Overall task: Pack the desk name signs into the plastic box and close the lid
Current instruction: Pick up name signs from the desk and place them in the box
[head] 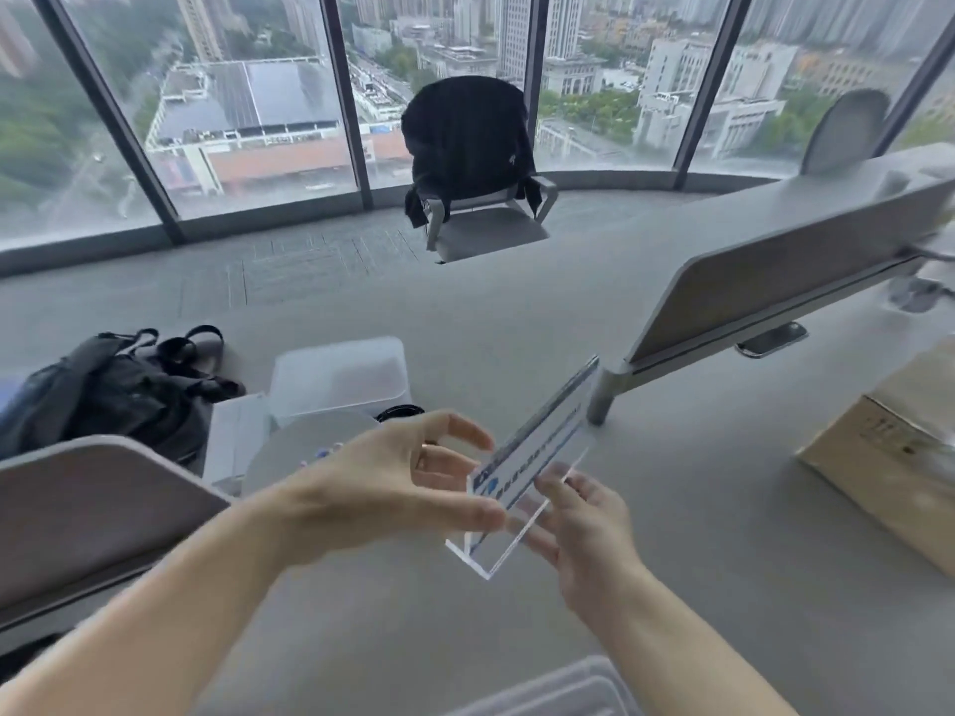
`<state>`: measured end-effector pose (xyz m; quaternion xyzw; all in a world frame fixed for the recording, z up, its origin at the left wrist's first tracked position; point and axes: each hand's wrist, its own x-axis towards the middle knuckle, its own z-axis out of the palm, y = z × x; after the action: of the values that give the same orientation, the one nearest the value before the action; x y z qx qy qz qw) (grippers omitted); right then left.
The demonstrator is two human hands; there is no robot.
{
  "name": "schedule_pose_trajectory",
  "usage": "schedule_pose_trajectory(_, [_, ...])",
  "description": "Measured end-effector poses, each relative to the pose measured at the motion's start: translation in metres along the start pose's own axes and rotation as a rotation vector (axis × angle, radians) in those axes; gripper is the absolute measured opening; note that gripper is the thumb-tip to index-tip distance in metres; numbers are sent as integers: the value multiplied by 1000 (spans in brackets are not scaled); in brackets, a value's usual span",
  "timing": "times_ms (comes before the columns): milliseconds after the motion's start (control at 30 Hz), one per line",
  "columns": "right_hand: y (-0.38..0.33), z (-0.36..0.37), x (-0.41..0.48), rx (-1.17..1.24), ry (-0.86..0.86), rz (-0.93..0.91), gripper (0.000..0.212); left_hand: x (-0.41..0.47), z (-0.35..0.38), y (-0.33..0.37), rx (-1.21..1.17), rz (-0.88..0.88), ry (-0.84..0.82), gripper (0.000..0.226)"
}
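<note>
A clear acrylic desk name sign (pixel 537 447) with a white and blue card inside is held tilted in the air above the grey desk. My right hand (pixel 579 529) supports it from below, fingers on its base. My left hand (pixel 408 478) pinches its near end between thumb and fingers. A translucent plastic box (pixel 338 377) stands beyond the desk's far edge on the left. At the bottom edge of the view, part of another translucent plastic piece (pixel 558 689) shows, box or lid I cannot tell.
A cardboard box (pixel 889 457) sits on the desk at right, behind it a grey desk divider (pixel 775 281). A black backpack (pixel 119 390) lies at left. A chair back (pixel 88 509) stands near left. An office chair (pixel 470 162) with black clothing faces the windows.
</note>
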<state>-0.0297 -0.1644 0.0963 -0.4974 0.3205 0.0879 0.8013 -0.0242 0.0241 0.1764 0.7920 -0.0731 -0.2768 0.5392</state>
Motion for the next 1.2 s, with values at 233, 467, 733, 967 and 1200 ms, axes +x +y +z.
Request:
schedule_pose_trajectory(233, [3, 27, -171, -203, -124, -170, 13, -140, -1, 65, 258, 13, 206, 39])
schedule_pose_trajectory(467, [47, 61, -284, -297, -352, -122, 20, -290, 10, 76, 637, -6, 604, 22])
schedule_pose_trajectory(733, [131, 87, -391, -384, -584, -3, 16, -439, 20, 40, 709, -229, 805, 22])
schedule_pose_trajectory(967, [201, 120, -462, -485, -736, 69, 17, -540, 15, -4, 700, -391, 960, 22])
schedule_pose_trajectory(1200, [318, 168, -474, -666, -734, 115, 38, -598, -27, -125, 605, -578, 953, 29])
